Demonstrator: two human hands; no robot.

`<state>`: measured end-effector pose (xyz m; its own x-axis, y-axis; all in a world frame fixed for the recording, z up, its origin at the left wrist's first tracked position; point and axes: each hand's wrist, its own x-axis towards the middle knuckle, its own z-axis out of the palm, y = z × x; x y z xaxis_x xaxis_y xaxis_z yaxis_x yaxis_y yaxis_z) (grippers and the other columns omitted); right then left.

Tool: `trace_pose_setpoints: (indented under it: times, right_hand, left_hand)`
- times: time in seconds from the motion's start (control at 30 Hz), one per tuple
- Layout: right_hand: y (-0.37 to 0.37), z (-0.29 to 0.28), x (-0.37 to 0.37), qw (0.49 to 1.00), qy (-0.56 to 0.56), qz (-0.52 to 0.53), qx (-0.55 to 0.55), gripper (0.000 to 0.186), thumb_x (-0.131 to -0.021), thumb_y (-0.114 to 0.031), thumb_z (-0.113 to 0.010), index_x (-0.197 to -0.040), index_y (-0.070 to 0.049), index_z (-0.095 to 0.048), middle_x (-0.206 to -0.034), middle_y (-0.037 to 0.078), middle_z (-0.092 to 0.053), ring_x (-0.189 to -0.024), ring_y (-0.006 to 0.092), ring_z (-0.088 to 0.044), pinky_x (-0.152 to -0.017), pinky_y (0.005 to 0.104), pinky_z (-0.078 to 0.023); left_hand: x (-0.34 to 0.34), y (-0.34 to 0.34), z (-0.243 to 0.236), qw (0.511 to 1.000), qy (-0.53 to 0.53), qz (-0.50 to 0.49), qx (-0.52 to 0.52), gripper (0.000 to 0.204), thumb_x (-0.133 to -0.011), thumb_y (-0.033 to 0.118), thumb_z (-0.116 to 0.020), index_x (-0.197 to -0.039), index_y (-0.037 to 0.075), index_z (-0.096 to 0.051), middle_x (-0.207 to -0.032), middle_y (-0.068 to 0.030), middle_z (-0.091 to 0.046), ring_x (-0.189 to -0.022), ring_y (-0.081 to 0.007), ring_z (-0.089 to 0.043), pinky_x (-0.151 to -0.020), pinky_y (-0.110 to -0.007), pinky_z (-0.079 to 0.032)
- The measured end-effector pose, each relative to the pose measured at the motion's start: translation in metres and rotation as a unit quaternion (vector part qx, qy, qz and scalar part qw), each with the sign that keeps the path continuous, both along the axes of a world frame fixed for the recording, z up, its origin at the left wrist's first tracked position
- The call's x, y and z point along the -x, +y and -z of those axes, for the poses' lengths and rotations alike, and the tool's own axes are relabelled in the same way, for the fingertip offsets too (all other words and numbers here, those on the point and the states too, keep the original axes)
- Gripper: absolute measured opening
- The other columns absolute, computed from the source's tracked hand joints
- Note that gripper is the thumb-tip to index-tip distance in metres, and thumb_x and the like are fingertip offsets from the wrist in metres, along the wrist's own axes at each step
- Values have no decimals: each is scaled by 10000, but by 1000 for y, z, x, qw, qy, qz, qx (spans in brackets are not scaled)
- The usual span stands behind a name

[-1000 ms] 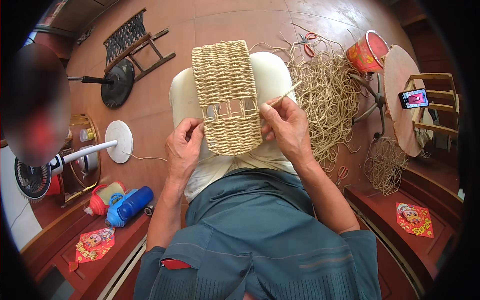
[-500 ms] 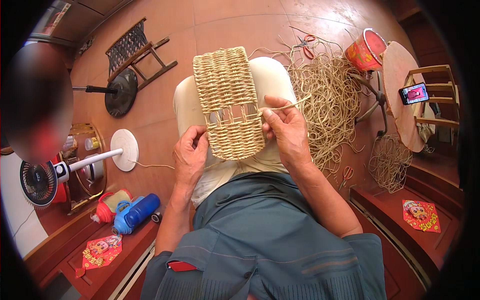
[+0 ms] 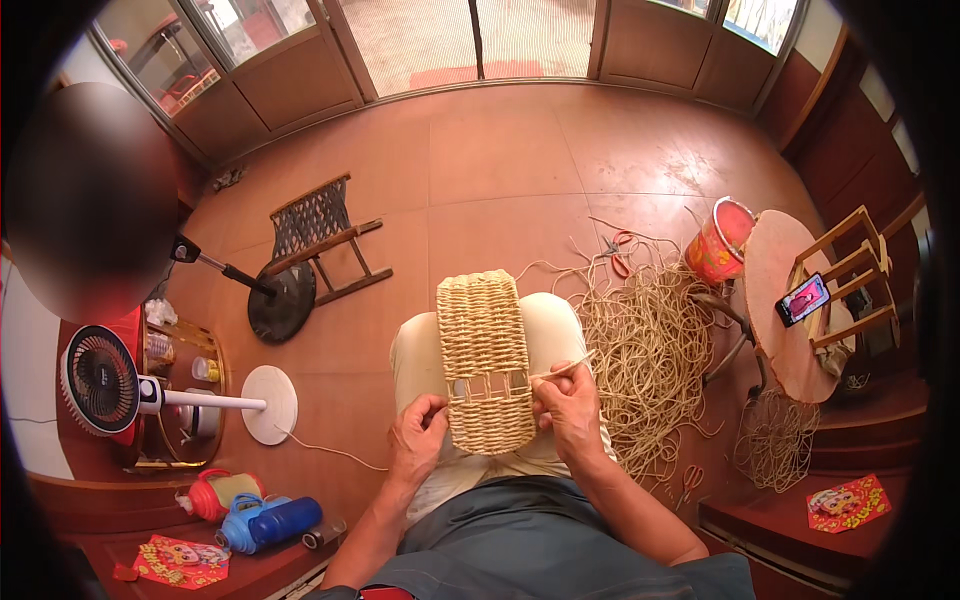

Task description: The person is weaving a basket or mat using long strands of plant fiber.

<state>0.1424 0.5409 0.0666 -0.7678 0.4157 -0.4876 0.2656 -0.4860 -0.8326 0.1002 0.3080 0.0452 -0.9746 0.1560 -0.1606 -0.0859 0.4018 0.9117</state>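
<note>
Reddish floor [image 3: 500,200], woven panel [image 3: 482,330], fingers [image 3: 430,407] — either side

Tan woven panel [image 3: 484,345], gapped below middle

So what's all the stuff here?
woven panel: 1, tan, middle
cord heaps: 2, tan, right
scissors: 2, red-handled, right
bucket: 1, red, right
round table: 1, pinkish, right
wooden frame: 1, tan, right
phone: 1, black, right
folding stool: 1, brown, left
fan: 1, black and white, left
stand: 1, black, left
jugs: 2, red and blue, lower left
cards: 2, red, lower corners
left grip: 1, bare, at woven panel
right grip: 1, bare, pinching cord
</note>
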Motion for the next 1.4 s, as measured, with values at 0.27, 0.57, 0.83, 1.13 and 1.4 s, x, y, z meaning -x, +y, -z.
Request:
trace_pose_setpoints:
  times: [0.27, 0.57, 0.83, 1.13, 1.4]
  right_hand:
    - [3, 3, 4, 1000, 20, -3, -9, 337, -990, -85, -807, -1085, -87, -483, -904, 23, -649, -674, 109, -645, -504, 258, -510]
    - [6, 0, 3, 1000, 14, -22, -4, 253, -1020, -86, -755, -1240, 7, -670, -925, 24, -707, -726, 85, -656, -581, 221, -545]
    - [7, -3, 1, 998, 4, -47, -29, 267, -1033, -89, -697, -1256, 45, -759, -899, 19, -713, -718, 78, -644, -606, 226, -554]
    - [7, -2, 0, 990, 2, -94, -105, 275, -1056, -113, -664, -1260, 51, -751, -822, -7, -663, -692, 61, -601, -620, 236, -530]
    - [18, -4, 6, 981, 4, -162, -103, 258, -1080, -148, -628, -1211, 48, -732, -803, -17, -641, -695, 67, -581, -628, 250, -486]
  left_hand:
    - [4, -8, 17, 998, -3, -4, -55, 140, -1042, 110, -675, -1094, -1, -741, -836, 1, -700, -773, -75, -610, -722, -282, -517]
    - [6, -3, 11, 999, 3, 6, -45, 149, -1050, 121, -694, -1113, -2, -747, -844, 15, -704, -780, -65, -614, -738, -270, -519]
    - [4, -3, 4, 998, 1, 6, -60, 167, -1061, 153, -722, -1124, 1, -754, -868, 15, -714, -808, -64, -628, -766, -268, -529]
    - [0, 10, -35, 982, 161, -81, -48, 126, -1062, 117, -723, -1142, 26, -759, -961, -36, -748, -860, -103, -672, -797, -266, -532]
    - [22, 64, -58, 935, 283, 210, 31, 462, -979, -32, -698, -1425, 84, -662, -1133, -114, -775, -869, -246, -708, -821, -383, -578]
